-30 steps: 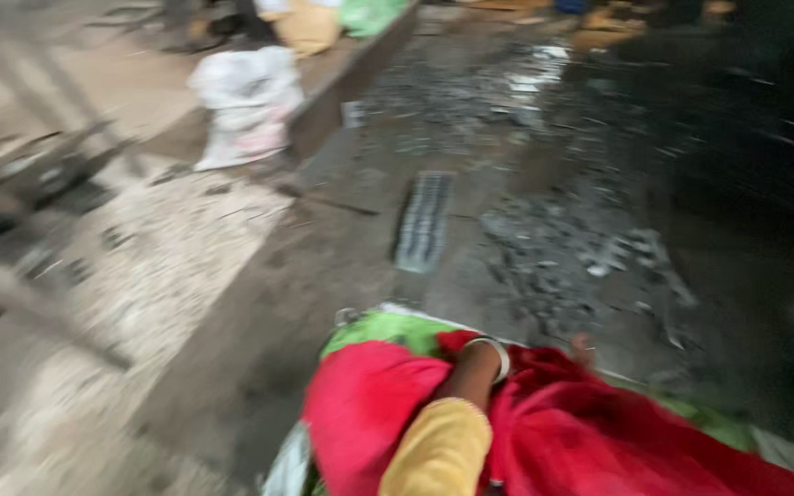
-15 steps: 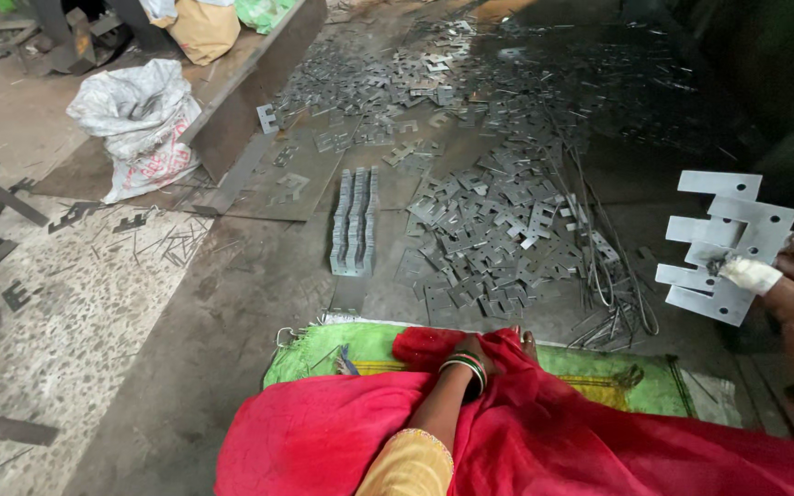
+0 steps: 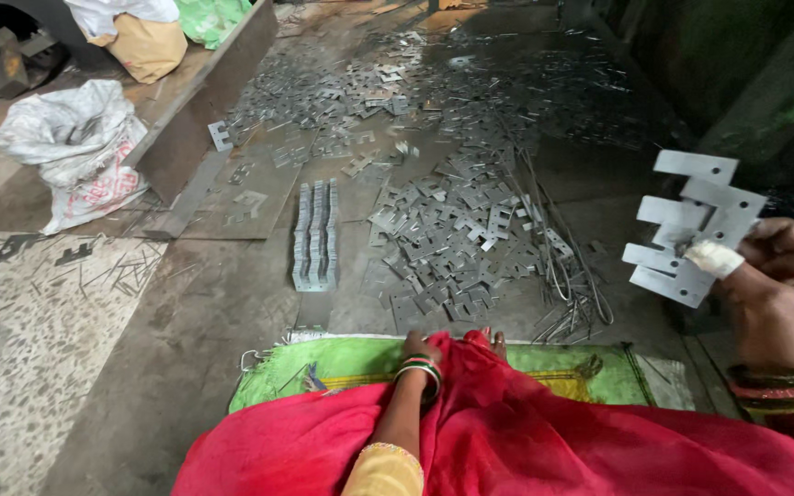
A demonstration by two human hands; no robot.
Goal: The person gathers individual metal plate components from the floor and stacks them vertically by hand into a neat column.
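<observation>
From the head camera, the right hand (image 3: 783, 294) is raised at the right of the view, gripping a small fan of flat, E-shaped metal plates (image 3: 691, 234) between a bandaged thumb (image 3: 714, 259) and the fingers behind. The plates sit in the air to the right of the big loose heap of stampings (image 3: 452, 248) on the floor, well above it. They look thin, stiff and light, probably sharp along the punched edges and a little slick, so I judge the safest hold is on the solid spine, flat faces pinched, not on the projecting tongues.

The left hand (image 3: 420, 354) lies near the green mat (image 3: 342, 367), just this side of the heap, half buried in red cloth (image 3: 507, 441); whether it is gripping the cloth or simply resting there I cannot tell. Left of the heap stands a neat stacked row of plates (image 3: 316, 234), and further left a white sack (image 3: 71, 147) leans beside a slanted steel plate (image 3: 204, 101).

Compared with half a second ago, the view has drifted slightly: the stacked row and the sack sit a touch more to the left, and the held plates appear a little lower and nearer the heap. The left hand has kept its place on the cloth.
</observation>
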